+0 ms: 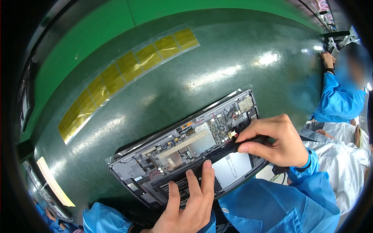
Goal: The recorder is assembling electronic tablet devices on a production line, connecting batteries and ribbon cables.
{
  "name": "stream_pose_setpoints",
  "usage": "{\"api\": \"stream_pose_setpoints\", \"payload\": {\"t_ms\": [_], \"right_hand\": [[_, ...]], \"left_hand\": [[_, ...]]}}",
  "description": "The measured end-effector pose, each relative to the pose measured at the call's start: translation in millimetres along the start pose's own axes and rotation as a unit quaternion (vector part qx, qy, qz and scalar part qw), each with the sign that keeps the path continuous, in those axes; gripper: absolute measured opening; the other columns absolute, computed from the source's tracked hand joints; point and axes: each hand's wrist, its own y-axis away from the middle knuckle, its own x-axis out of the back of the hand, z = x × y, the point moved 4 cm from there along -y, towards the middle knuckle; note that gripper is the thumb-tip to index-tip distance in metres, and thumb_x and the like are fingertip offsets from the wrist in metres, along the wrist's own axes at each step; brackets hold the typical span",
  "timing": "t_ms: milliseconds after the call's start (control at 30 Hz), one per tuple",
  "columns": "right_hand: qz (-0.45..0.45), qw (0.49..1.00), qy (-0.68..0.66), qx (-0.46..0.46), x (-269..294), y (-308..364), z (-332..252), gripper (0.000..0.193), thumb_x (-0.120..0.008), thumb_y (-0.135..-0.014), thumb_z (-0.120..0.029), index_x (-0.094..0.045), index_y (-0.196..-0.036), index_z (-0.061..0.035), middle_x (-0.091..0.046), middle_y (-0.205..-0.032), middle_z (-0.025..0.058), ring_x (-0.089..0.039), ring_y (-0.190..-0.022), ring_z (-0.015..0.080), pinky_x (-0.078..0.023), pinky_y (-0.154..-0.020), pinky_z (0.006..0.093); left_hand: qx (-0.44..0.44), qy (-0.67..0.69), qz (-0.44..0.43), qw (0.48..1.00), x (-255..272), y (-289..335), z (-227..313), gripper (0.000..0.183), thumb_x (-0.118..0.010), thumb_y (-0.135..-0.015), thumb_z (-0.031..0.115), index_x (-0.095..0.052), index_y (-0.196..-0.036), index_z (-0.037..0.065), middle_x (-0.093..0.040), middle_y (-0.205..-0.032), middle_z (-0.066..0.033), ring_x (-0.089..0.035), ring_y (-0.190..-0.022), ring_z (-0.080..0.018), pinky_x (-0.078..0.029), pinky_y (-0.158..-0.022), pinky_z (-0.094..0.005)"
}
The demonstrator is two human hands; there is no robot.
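1. The opened tablet [186,149] lay back cover off on the green bench mat [186,73]; circuit board [196,141] and black battery [202,173] were exposed, shields in place.
2. The right hand [278,141] pinched a black spudger [243,143] shut between thumb and fingers, its tip at the red-wired connector [232,134] just left of the grip.
3. The left hand [190,204] lay flat and open on the battery, below-left of the grip, holding nothing.
4. Judged progress: mid-way; the connector did not yet look freed or seated.
5. A strip of yellow tape pads [124,73] lay well up-left, clear.
6. A co-worker's blue sleeve [336,99] sat up-right, apart.
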Motion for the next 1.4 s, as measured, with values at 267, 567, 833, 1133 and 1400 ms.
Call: {"api": "stream_pose_setpoints", "payload": {"t_ms": [267, 567, 833, 1133, 1400], "right_hand": [[-0.043, 0.999, 0.0, -0.014, 3, -13, -9, 0.015, -0.084, -0.084, -0.012, -0.077, -0.09, -0.0009, -0.074, -0.08, 0.0128, -0.073, -0.07, 0.0251, -0.054, -0.063, 0.0324], [-0.049, 0.998, -0.014, -0.023, 4, -21, -13, 0.014, -0.084, -0.084, -0.012, -0.077, -0.088, 0.0003, -0.074, -0.078, 0.0128, -0.072, -0.068, 0.0234, -0.053, -0.062, 0.032], [-0.045, 0.998, -0.026, -0.039, 4, -18, -11, 0.014, -0.084, -0.084, -0.011, -0.078, -0.088, 0.0005, -0.075, -0.078, 0.013, -0.072, -0.068, 0.023, -0.054, -0.063, 0.0311], [-0.032, 0.998, -0.041, -0.043, 3, -19, -13, 0.014, -0.082, -0.085, -0.012, -0.077, -0.087, 0.0003, -0.073, -0.076, 0.0149, -0.071, -0.065, 0.0272, -0.055, -0.061, 0.0322], [-0.055, 0.995, -0.049, -0.068, 3, -21, -16, 0.014, -0.08, -0.087, -0.012, -0.077, -0.09, 0.0007, -0.073, -0.078, 0.0158, -0.071, -0.067, 0.0286, -0.055, -0.063, 0.0338]], "left_hand": [[-0.01, 0.009, 0.0, 1.0, -1, -1, -1, 0.039, -0.053, -0.099, 0.029, -0.07, -0.125, 0.005, -0.06, -0.145, -0.0101, -0.059, -0.122, -0.0246, -0.045, -0.102, -0.0451], [-0.052, 0.017, 0.07, 0.996, -16, 3, -5, 0.035, -0.054, -0.097, 0.025, -0.075, -0.118, 0.005, -0.069, -0.132, -0.01, -0.064, -0.106, -0.0177, -0.055, -0.078, -0.0388], [-0.055, 0.015, 0.074, 0.996, -16, 3, -3, 0.036, -0.055, -0.097, 0.026, -0.075, -0.117, 0.005, -0.07, -0.131, -0.0096, -0.064, -0.106, -0.0176, -0.055, -0.079, -0.0387], [-0.045, 0.021, 0.079, 0.996, -16, 2, -3, 0.035, -0.054, -0.097, 0.025, -0.075, -0.117, 0.005, -0.07, -0.131, -0.0099, -0.064, -0.106, -0.0177, -0.055, -0.078, -0.0378], [-0.045, 0.02, 0.077, 0.996, -16, 2, -4, 0.036, -0.054, -0.097, 0.025, -0.075, -0.118, 0.005, -0.069, -0.132, -0.0095, -0.064, -0.106, -0.0181, -0.055, -0.078, -0.038]]}}
